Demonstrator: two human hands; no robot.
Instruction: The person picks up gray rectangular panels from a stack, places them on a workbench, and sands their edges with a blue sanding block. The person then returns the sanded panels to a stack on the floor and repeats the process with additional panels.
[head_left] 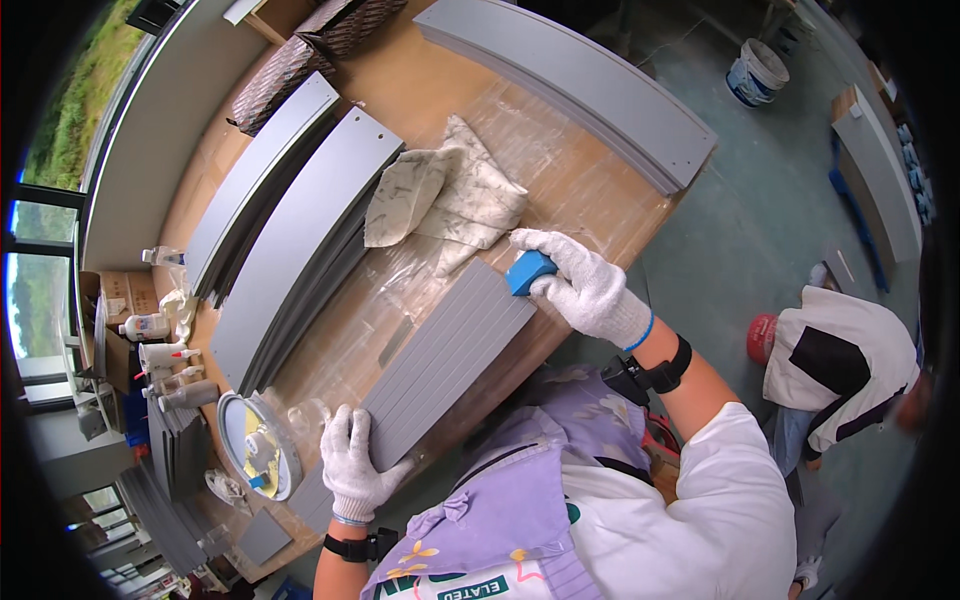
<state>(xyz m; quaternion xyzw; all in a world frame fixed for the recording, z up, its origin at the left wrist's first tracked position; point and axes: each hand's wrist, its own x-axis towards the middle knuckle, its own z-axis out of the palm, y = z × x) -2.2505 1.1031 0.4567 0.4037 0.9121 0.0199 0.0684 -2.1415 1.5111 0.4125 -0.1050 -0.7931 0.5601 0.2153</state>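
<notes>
Workshop, brown wooden counter [590, 190] | flat row of grey narrow strips [450, 365] at front edge | left grip [352, 468] pressed flat on near end, fingers spread | right grip [585, 285] clamped on blue block [529, 271] at far end | progress: can't tell; crumpled white rag [445, 195] lies beyond

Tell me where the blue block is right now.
In the head view the blue block sits right of centre, gripped by the gloved right hand at the far end of the grey strips, just below the crumpled rag.
</notes>
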